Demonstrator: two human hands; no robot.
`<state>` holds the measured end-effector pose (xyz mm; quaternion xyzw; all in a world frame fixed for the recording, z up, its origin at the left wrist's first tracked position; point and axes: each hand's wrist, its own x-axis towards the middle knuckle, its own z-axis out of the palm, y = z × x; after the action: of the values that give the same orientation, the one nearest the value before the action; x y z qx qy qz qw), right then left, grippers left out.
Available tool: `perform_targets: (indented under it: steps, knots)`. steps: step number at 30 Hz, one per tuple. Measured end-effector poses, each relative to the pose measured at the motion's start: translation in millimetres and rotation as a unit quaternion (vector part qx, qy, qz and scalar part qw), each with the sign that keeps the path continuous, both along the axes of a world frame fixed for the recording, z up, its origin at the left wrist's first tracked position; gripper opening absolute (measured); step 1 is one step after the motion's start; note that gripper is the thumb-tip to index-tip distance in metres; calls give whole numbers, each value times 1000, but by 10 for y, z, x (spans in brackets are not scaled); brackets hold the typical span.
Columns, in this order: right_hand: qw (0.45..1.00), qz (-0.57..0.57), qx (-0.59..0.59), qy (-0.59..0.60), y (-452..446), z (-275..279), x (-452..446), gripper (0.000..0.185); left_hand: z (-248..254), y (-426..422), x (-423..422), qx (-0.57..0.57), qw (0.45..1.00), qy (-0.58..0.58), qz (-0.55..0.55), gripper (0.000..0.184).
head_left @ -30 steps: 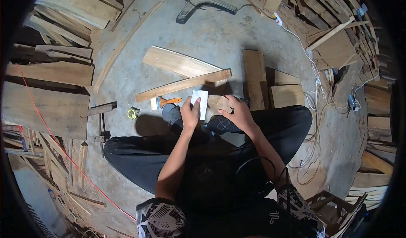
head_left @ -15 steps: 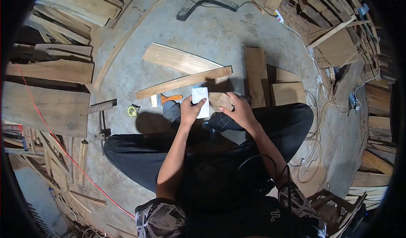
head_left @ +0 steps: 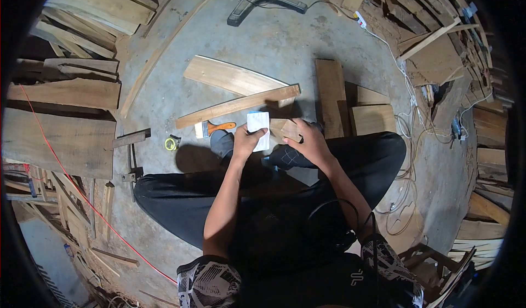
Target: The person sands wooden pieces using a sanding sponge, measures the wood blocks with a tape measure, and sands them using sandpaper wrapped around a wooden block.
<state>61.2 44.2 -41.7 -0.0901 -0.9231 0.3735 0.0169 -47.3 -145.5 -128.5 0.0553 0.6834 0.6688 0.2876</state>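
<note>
In the head view my left hand [head_left: 246,144] is closed on a white rectangular piece [head_left: 258,122], possibly a folded sheet, with the thumb across its front. A hint of blue shows along its upper edge. Just to the right, my right hand [head_left: 313,145] grips a small wooden block [head_left: 285,128], thumb and fingers around its right end. The block's left end comes close to the white piece; whether they touch I cannot tell. Left of my hands lies a paintbrush [head_left: 221,127] with an orange handle.
A narrow board [head_left: 238,106] rests across a wider plank [head_left: 233,76] ahead. More boards [head_left: 330,97] lie to the right. On the left are a tape measure [head_left: 172,142] and a metal clamp [head_left: 130,152]. A stand base [head_left: 257,1], cables [head_left: 405,89] and stacked timber [head_left: 60,138] surround the floor.
The white piece has shifted and tilted very slightly in my left hand's grip. My right hand keeps its hold on the wooden block, almost still.
</note>
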Motion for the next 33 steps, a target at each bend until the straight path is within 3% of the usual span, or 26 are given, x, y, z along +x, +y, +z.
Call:
perform_targets:
  steps: [4,15,20,28,33]
  knots:
    - [1000,7,-6,3,-5,24,-6,56,-43,12,17,29,1000,2,5,21]
    - [1000,-12,-17,-2,-55,106,-21,51,255,80,123,-32,996,82,19,20]
    - [1000,-8,-26,5,-65,160,-18,52,64,56,78,-54,996,69,25,20]
    - [999,-9,-32,-5,-41,119,9,54,362,89,129,-53,990,126,34,23]
    - [999,-8,-20,37,-78,164,3,54,199,-66,0,-144,978,134,73,20]
